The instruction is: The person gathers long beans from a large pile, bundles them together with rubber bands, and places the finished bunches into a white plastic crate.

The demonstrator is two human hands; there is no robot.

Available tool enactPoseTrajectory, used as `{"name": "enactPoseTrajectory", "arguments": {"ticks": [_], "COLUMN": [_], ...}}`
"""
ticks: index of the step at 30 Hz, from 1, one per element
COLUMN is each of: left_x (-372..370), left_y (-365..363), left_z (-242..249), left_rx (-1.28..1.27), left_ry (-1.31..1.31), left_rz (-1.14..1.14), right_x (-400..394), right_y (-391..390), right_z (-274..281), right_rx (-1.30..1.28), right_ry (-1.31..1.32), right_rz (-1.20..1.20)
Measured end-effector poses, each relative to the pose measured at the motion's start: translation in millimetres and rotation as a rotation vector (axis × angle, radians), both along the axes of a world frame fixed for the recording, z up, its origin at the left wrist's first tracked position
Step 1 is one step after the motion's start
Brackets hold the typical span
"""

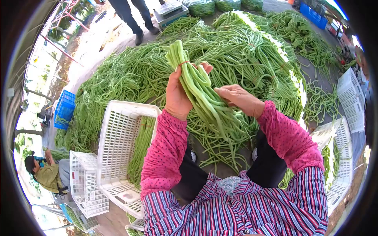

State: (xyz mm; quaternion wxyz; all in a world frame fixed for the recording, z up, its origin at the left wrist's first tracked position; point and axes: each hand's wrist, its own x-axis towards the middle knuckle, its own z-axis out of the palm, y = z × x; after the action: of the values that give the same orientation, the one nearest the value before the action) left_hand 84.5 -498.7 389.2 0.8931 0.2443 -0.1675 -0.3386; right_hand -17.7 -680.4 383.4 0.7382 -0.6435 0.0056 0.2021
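My left hand [177,92] is wrapped round the upper part of a bunch of long green beans [204,100]. A thin reddish band [183,63] circles the bunch near its top end. Against the side of the bunch, my right hand [238,99] is closed with thumb and fingertips together, seemingly pinching some of the bean strands; its fingertips are partly hidden. The loose ends hang down and fan out between my knees. Behind both hands spreads a large heap of long beans [130,74].
A white crate [111,129] holding beans stands at my left, beside another white crate [83,185]. More white crates [341,145] are at my right. Further off are a blue crate [65,109], a scale [170,11], a standing person's legs [132,15] and a seated person [49,175].
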Motion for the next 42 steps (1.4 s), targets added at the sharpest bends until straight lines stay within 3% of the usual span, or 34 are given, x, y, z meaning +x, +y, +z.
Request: {"name": "enactPoseTrajectory", "arguments": {"ticks": [2,4,5,6,9,12,13,14,17,21,27,29,37,40,42], "left_x": [2,8,11,13,9,6,3,2,0,-7,-17,-23,-27,-30,-32], "left_y": [-1,-4,-7,-10,-17,-24,-23,-24,-23,-24,-29,-31,-29,-30,-33], "left_z": [0,-7,-9,-11,-11,-16,-15,-16,-19,-13,-9,-4,-6,-8,-10], "left_rx": [0.042,0.145,0.167,0.187,0.235,0.23,0.26,0.261,0.313,0.334,0.291,0.34,0.527,0.481,0.45], "left_ry": [-0.036,0.011,-0.006,-0.024,-0.051,-0.118,-0.107,-0.106,-0.151,-0.209,-0.184,-0.211,-0.368,-0.217,-0.12], "left_rz": [-0.006,0.103,0.092,0.08,0.089,0.061,0.051,0.043,0.075,0.05,0.039,0.067,0.19,0.169,0.179], "right_x": [6,19,16,12,10,11,6,4,0,-3,-3,-5,-1,-2,-7], "right_y": [-6,-10,-5,-3,-1,7,7,6,4,2,14,14,9,16,21], "right_z": [-3,-15,3,13,18,10,9,9,6,1,7,11,9,4,3], "right_rx": [-0.383,-0.252,-0.321,-0.326,-0.654,-0.806,-0.944,-0.947,-1.281,-1.323,-1.352,-1.257,-1.197,-1.2,-1.212], "right_ry": [-0.131,-0.524,-0.623,-0.616,-1.092,-1.179,-1.038,-1.032,-0.918,-0.998,-1.157,-0.926,-0.903,-0.799,-0.896], "right_rz": [-0.319,-0.66,-0.771,-0.774,-0.668,-0.602,-0.549,-0.554,-0.442,-0.436,-0.642,-0.591,-0.531,-0.497,-0.538]}}
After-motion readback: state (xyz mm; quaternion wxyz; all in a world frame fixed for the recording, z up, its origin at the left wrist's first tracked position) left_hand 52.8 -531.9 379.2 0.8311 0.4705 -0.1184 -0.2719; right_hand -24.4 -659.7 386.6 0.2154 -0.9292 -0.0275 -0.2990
